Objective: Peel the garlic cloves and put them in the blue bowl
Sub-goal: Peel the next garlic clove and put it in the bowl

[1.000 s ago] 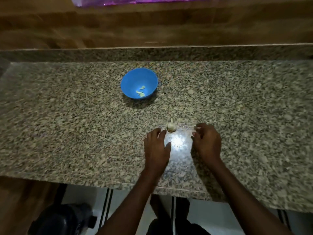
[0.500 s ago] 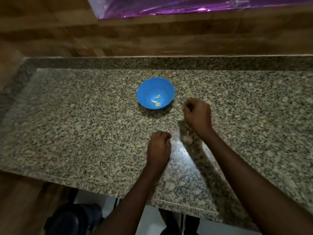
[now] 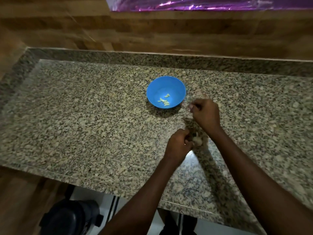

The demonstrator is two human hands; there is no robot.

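A blue bowl (image 3: pixel 166 91) stands upright on the speckled granite bench (image 3: pixel 84 126), toward its back half, with a few pale peeled garlic cloves (image 3: pixel 164 101) lying loose on its floor.

The garlic head (image 3: pixel 197 140) sits on the bench nearer the front edge, well short of the bowl. The left hand (image 3: pixel 177 146) lies just beside it on its left, fingers (image 3: pixel 185 133) curled in toward the bulb; the fingertips meet its left side and seem to pinch it, though blur softens the contact.

The right hand (image 3: pixel 205 114) hovers farther back, between the garlic head and the bowl's right rim, apart from both. Its fingers are curled together into a loose fist with the tips pinched near the thumb. Something small and pale shows at those tips, but it is too blurred to say whether it is a clove, a scrap of skin, or only the nails.

Behind the bench runs a wooden wall (image 3: pixel 152 31), with a strip of purple foil (image 3: pixel 203 4) at the top.
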